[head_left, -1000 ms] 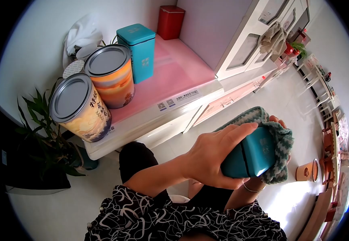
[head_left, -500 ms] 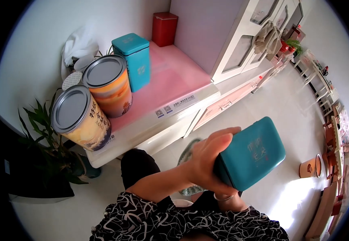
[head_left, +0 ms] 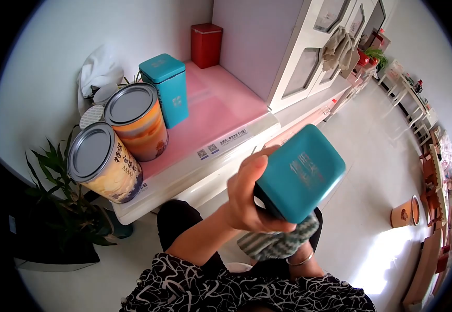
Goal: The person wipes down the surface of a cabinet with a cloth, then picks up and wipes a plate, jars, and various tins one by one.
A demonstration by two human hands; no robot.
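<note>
My left hand [head_left: 246, 192] grips a teal tin [head_left: 304, 174] by its sides, with the lid facing up toward me. Below the tin, my right hand [head_left: 300, 250], with a bracelet at the wrist, holds a green and white striped cloth [head_left: 275, 243]; the cloth and tin hide most of its fingers. On the pink-topped counter [head_left: 220, 99] stand a second teal tin [head_left: 168, 96], an orange round can [head_left: 145, 132] and a yellowish round can [head_left: 116, 171]. Farther back, a red tin [head_left: 206, 47] is against the wall.
Left of the counter is a potted plant [head_left: 59, 182]. A white cabinet [head_left: 301, 62] with a beige cloth [head_left: 339, 48] over its door rises behind. An orange-brown bin [head_left: 404, 213] stands on the floor at right. White plastic [head_left: 97, 70] lies behind the cans.
The held tin first tilted its lid toward me, then moved up and left. The striped cloth came off its side, swung left, and now shows under the tin. The view has shifted slightly.
</note>
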